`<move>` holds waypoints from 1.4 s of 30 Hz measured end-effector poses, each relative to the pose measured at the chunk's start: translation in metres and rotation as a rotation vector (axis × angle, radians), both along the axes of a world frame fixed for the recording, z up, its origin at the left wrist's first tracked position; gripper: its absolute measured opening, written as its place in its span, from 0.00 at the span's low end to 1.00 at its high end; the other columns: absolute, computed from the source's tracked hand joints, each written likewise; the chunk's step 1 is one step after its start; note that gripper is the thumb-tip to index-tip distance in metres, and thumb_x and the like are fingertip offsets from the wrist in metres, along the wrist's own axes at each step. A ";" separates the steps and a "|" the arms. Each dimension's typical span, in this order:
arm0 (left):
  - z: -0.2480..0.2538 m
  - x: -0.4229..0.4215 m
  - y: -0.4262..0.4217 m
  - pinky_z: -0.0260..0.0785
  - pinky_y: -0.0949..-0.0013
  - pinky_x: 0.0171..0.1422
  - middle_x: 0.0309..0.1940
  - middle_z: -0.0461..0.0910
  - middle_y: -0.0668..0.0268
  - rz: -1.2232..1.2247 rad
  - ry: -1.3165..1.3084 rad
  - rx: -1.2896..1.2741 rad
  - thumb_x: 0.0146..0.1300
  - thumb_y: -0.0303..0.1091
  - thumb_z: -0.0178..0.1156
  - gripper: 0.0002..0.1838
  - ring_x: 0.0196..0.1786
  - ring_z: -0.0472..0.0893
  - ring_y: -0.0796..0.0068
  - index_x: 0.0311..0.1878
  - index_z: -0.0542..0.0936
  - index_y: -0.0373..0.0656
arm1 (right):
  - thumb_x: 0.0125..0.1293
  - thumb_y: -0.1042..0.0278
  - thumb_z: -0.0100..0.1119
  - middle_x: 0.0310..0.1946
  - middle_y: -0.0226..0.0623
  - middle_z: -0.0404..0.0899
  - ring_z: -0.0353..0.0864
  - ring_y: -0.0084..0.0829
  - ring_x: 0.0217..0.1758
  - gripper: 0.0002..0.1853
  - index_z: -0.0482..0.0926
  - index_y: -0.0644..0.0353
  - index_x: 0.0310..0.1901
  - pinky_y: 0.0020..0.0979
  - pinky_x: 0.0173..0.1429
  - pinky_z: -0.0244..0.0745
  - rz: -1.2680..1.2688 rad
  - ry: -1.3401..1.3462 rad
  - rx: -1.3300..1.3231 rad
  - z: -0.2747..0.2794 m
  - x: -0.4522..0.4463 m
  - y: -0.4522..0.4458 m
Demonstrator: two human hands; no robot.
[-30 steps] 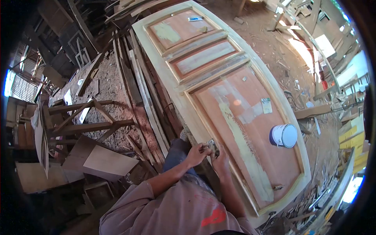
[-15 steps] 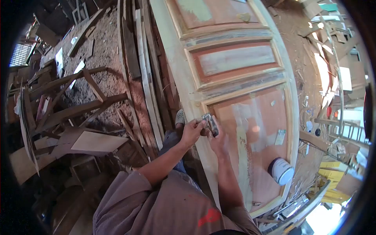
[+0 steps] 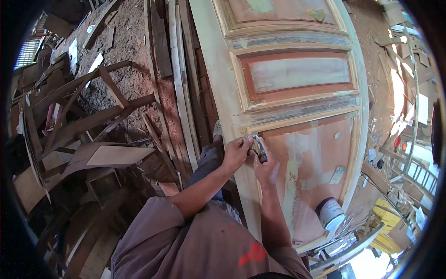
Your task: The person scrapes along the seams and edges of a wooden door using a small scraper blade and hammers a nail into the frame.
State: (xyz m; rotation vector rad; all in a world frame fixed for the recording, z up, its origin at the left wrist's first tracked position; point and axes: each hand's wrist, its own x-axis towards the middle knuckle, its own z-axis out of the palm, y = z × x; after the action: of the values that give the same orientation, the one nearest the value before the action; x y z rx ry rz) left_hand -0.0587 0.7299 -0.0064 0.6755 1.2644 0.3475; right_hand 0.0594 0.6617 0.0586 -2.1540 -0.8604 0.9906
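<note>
A paneled wooden door (image 3: 297, 121) lies flat in front of me, with pale filler streaks on its panels. Over the upper left corner of its lowest panel, my right hand (image 3: 266, 168) is closed around a small dark grey, smeared piece (image 3: 262, 152) whose exact kind I cannot make out. My left hand (image 3: 236, 152) is closed too, thumb and fingers pinched at the top edge of that piece. Part of the piece is hidden by the fingers. A white tub with a dark rim (image 3: 331, 215) stands on the lowest panel, to the right of my right arm.
A folded scrap of sandpaper-like material (image 3: 337, 175) rests on the lowest panel, and a yellowish scrap (image 3: 316, 14) on the top one. Long boards (image 3: 179, 88) run along the door's left side. Farther left are a wooden frame (image 3: 111, 88) and stacked offcuts (image 3: 120, 156).
The view has shifted, so the door sits farther right. Both hands stay together on the small grey piece, which is now turned and more covered by my fingers.
</note>
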 end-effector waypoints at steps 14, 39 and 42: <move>0.018 -0.004 -0.002 0.70 0.71 0.32 0.25 0.82 0.74 -0.114 0.019 0.094 0.84 0.48 0.68 0.24 0.28 0.77 0.86 0.33 0.83 0.40 | 0.61 0.79 0.80 0.59 0.56 0.91 0.94 0.51 0.59 0.41 0.81 0.54 0.78 0.43 0.61 0.89 0.066 -0.056 -0.008 -0.009 0.003 -0.014; 0.017 0.000 0.016 0.73 0.60 0.34 0.21 0.81 0.59 -0.287 0.329 0.299 0.81 0.49 0.69 0.26 0.28 0.77 0.79 0.35 0.84 0.32 | 0.67 0.64 0.78 0.34 0.46 0.86 0.87 0.47 0.34 0.36 0.82 0.52 0.79 0.47 0.40 0.84 -0.093 -0.369 0.105 -0.048 -0.043 -0.015; 0.018 -0.003 0.013 0.73 0.59 0.34 0.21 0.81 0.59 -0.316 0.361 0.416 0.81 0.51 0.69 0.27 0.26 0.77 0.77 0.35 0.85 0.32 | 0.68 0.62 0.78 0.33 0.45 0.85 0.87 0.47 0.34 0.37 0.81 0.51 0.79 0.48 0.40 0.84 -0.113 -0.388 0.138 -0.050 -0.048 -0.021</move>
State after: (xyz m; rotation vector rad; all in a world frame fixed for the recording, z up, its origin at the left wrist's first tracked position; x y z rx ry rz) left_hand -0.0614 0.7432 0.0120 1.3226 1.4098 0.2327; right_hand 0.0117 0.6406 0.0088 -2.2809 -0.9392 0.4479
